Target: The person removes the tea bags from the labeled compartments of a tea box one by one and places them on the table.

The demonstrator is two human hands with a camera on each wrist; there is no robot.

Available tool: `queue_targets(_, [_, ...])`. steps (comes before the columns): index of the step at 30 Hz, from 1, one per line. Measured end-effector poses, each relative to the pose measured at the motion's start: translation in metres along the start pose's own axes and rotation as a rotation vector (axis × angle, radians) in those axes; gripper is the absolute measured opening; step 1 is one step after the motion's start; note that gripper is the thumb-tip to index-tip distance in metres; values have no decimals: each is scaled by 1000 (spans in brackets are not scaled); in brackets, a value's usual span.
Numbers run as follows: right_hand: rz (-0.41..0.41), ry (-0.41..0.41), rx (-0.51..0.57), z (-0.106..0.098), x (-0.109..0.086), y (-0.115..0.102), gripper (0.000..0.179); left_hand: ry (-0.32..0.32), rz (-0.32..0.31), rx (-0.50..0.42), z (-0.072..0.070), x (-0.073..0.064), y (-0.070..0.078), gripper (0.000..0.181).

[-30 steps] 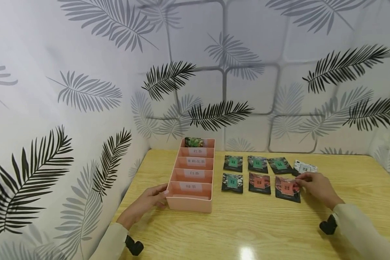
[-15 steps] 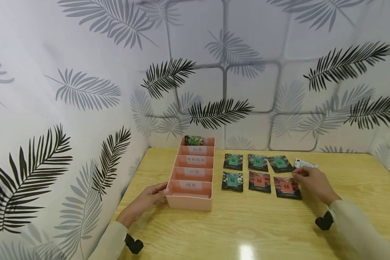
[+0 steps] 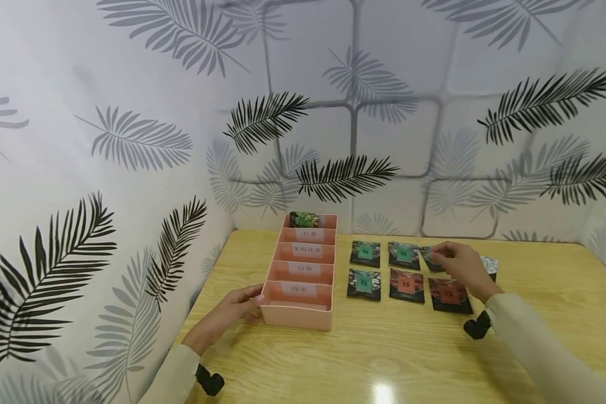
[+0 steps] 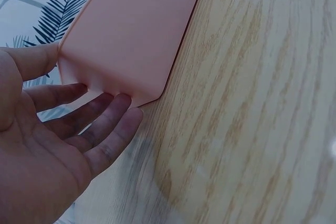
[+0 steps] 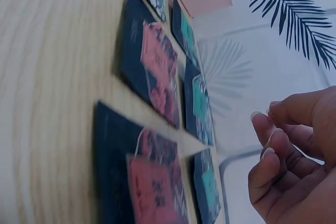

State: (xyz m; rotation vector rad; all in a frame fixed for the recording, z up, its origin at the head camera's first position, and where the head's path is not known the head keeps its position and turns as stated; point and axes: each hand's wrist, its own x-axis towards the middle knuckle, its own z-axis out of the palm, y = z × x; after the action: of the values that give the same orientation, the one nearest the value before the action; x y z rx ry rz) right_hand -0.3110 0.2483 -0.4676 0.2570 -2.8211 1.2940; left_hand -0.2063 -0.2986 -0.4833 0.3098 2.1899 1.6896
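My left hand (image 3: 234, 308) holds the near left corner of a long pink divided box (image 3: 297, 320); in the left wrist view the thumb lies at its rim and the fingertips press the outer wall. My right hand (image 3: 464, 266) hovers with curled fingers and nothing between them, partly covering a dark sachet with a green label (image 3: 426, 255). Just in front of it lies a dark sachet with a red label (image 3: 450, 294). Left of that is another red-labelled sachet (image 3: 407, 285). A white-and-black sachet (image 3: 491, 266) shows partly behind the hand.
More green-labelled sachets lie between box and hand: one far left (image 3: 366, 253), one beside it (image 3: 404, 255), and a white-flowered one (image 3: 364, 284) nearer. A green packet (image 3: 303, 220) sits in the box's farthest compartment. Leaf-patterned cloth (image 3: 384, 140) closes the table's back.
My right hand has let go of the right red-labelled sachet, which turned slightly straighter, and has moved left and farther back over the green-labelled one. The left hand stays at the box.
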Motion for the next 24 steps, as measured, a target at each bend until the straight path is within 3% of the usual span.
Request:
queue_targets(6, [-33, -2, -6, 14, 13, -21, 37, 2, 3, 7, -1, -1, -1, 65])
queue_targets(18, [-53, -32, 97, 45, 41, -47, 32, -11, 15, 9, -1, -1, 0, 64])
queue_targets(24, [-96, -24, 79, 60, 53, -67, 27, -10, 19, 4, -2, -1, -2, 64])
